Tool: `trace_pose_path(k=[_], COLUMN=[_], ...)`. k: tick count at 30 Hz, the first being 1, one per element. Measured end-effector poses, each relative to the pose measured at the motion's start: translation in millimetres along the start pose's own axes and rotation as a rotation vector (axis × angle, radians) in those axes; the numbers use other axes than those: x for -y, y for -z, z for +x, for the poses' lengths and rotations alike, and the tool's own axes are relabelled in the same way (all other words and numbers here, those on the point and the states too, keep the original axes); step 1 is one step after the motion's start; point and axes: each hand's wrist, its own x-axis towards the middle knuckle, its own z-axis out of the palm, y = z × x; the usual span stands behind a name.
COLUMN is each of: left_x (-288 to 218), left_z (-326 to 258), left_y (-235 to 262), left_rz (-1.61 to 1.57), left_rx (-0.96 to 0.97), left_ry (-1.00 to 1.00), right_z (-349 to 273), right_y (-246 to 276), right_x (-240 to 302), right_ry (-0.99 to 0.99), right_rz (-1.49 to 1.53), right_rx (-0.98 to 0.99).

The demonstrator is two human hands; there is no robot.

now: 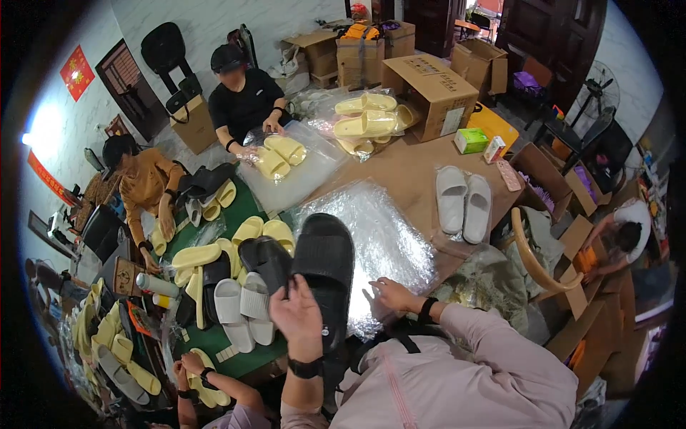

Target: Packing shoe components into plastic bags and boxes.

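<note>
**Two black slippers in one hand**

Two black slippers were in the grip of the left hand (296, 314): the larger black slipper (325, 275) stood upright with its sole facing the camera, and a second black slipper (266, 261) sat just beside it on the left, pinched by the same fingers. The right hand (391, 293) lay open and flat on a clear plastic bag (379, 236) spread over the counter (411, 175), holding nothing.

Left of the raised slippers, a heap of yellow, white and black slippers (221, 279) lay on a green mat (246, 207). A white pair (463, 200) rested farther right on the counter, well apart from the hands. Across the counter, a person in black (246, 100) handled a yellow pair (279, 154) on plastic, and a person in orange (146, 182) bent over more slippers. Cardboard boxes (432, 89) stood behind.
</note>
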Motion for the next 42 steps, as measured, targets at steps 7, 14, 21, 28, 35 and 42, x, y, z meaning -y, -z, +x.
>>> trace_pose_path(k=[7, 14, 21, 28, 35, 42], left_x=[131, 172, 141, 127, 115, 122], left_z=[37, 81, 39, 21, 20, 5], left_y=[47, 164, 204, 252, 261, 251], left_rz=[-0.193, 0.576, 2.333, 2.157, 2.118, 2.133], left_rx=[-0.236, -0.394, 0.254, 0.223, 0.441, 0.761], left_ry=[0.257, 0.671, -0.205, -0.202, -0.017, -0.073], right_z=[-21, 1, 7, -1, 23, 44], right_y=[42, 61, 46, 54, -2, 20], right_x=[-43, -49, -106, -54, -26, -28], right_ry=[-0.223, -0.44, -0.247, -0.235, 0.048, -0.13], right_rz=[1.002, 1.118, 0.658, -0.077, -0.212, 0.252], right_rx=[-0.027, -0.39, -0.357, -0.533, -0.226, -0.38])
